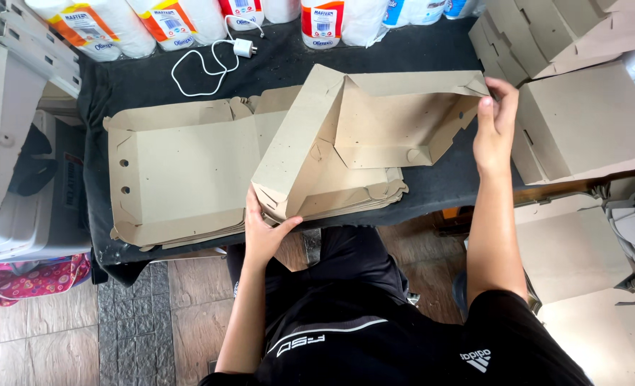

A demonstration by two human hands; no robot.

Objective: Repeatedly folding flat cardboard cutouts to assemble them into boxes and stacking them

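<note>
Half-folded brown cardboard box [346, 136], speckled, one wall raised, flaps creased; left hand [264, 229] grips its near corner; right hand [495, 125] pinches the far flap

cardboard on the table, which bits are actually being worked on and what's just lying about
In hand:
- half-folded cardboard box, held by left hand and right hand
- stack of flat box blanks under it

Lying about:
- white charger and cable
- paper roll packs
- finished boxes at right
</note>
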